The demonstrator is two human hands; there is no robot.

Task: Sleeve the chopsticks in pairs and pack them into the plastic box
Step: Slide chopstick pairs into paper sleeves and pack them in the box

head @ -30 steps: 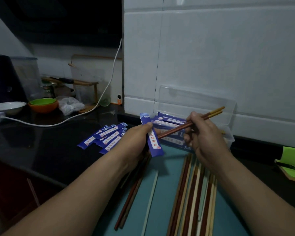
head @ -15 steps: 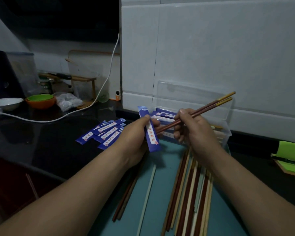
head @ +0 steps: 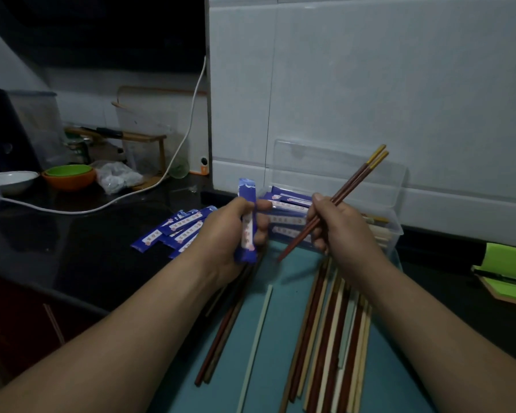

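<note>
A dim kitchen scene, seen from above the person's own forearms. The left hand [head: 233, 231] has its fingers and thumb curled round a blue paper sleeve [head: 248, 225], held nearly upright with its top end sticking above the knuckles. The right hand [head: 343, 231] pinches a pair of reddish-brown chopsticks [head: 352, 186] with yellow ends. They slant up to the right, and their lower tips hang free in the gap between the two hands, just right of the sleeve and not touching it. Behind the hands a clear plastic box [head: 396, 222] sits against the white tiled wall [head: 370, 84], its lid [head: 340, 162] propped upright behind it. Inside lie several filled blue sleeves [head: 289, 204]. A fan of spare sleeves [head: 176, 231] lies on the dark bench [head: 72, 248] to the left of the left hand. Under the forearms a teal mat [head: 280, 338] carries a thick row of loose chopsticks [head: 331, 338] on the right, a few dark chopsticks [head: 227, 329] on the left and one pale chopstick [head: 256, 341] alone between them, with bare mat either side of it. The bench's front edge runs diagonally at lower left. Far left stand a white cable [head: 102, 205], an orange bowl [head: 69, 177] and a white bowl [head: 9, 180], well apart from the hands. A green object [head: 507, 263] lies at the right edge.
</note>
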